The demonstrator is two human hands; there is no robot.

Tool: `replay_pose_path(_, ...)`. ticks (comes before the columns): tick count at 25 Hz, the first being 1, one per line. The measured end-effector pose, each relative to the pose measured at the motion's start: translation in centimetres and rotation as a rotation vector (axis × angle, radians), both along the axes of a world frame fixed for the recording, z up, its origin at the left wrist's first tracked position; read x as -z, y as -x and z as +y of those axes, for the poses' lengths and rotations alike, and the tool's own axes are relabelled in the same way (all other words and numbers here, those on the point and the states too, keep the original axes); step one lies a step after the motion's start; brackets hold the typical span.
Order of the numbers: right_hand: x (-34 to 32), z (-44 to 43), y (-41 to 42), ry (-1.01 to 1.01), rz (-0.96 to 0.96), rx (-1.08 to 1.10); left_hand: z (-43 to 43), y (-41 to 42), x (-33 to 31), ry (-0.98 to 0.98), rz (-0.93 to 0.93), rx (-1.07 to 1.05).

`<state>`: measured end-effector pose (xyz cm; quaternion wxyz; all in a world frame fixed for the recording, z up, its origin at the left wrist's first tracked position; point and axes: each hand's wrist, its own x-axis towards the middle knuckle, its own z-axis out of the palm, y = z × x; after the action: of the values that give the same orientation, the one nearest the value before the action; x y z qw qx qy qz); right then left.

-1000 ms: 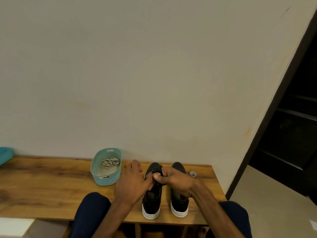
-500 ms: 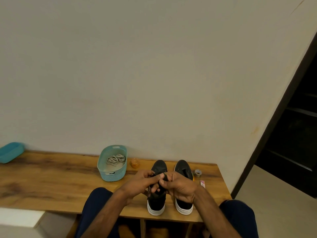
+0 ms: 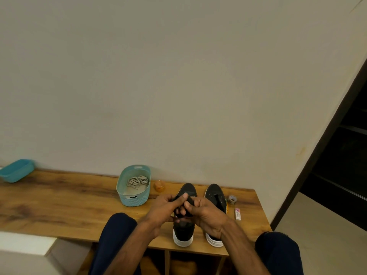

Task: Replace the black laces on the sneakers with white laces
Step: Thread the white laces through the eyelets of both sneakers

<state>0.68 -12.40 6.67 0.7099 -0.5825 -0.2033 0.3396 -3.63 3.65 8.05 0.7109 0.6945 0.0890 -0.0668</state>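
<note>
Two black sneakers with white soles stand side by side on the wooden bench, toes toward the wall: the left sneaker [image 3: 186, 229] and the right sneaker [image 3: 216, 195]. My left hand [image 3: 164, 210] and my right hand [image 3: 206, 214] meet over the left sneaker's lacing and pinch its black lace [image 3: 179, 212] between thumbs and fingers. The hands hide most of the lacing. White laces [image 3: 138, 181] lie coiled in a pale teal basket [image 3: 135, 199] left of the sneakers.
The wooden bench [image 3: 59, 205] runs along a plain wall. A small orange jar [image 3: 159, 186] stands behind the basket. A small tape roll [image 3: 232, 199] and a pink eraser [image 3: 238, 213] lie right of the sneakers. A blue tray [image 3: 16, 170] sits far left. My knees flank the bench edge.
The head view has tilted, so the bench sits a little higher in frame. My left hand has shifted from flat over the sneaker to a pinch on the black lace beside my right hand.
</note>
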Motion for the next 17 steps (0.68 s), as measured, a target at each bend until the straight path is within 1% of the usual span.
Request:
replay_pose_path(1, 0.2, 0.2, 0.1, -0.009, 0.017, 0.006, -0.1, 0.1, 0.2, 0.057, 0.032, -0.011)
replay_pose_path(3, 0.6, 0.6, 0.0, 0.034, 0.001, 0.036, 0.2, 0.1, 0.5, 0.107, 0.091, -0.004)
replay_pose_path(7, 1.4, 1.6, -0.5, 0.189, -0.085, 0.155, 1.4, -0.1, 0.5, 0.053, 0.129, 0.061)
replay_pose_path(9, 1.7, 2.5, -1.2, 0.272, -0.144, 0.223, 1.8, -0.6, 0.6, 0.003, 0.1, -0.031)
replay_pose_path(12, 2.3, 4.7, -2.7, 0.38, -0.247, 0.288, 2.2, -1.7, 1.2, -0.06, -0.006, -0.164)
replay_pose_path(15, 3.0, 7.4, -4.0, 0.347, -0.216, 0.389, 2.9, -3.3, 2.6, -0.11, -0.09, -0.259)
replay_pose_path(17, 3.3, 9.4, -4.8, 0.374, -0.319, 0.498, 3.2, -4.8, 3.8, -0.219, -0.161, -0.329)
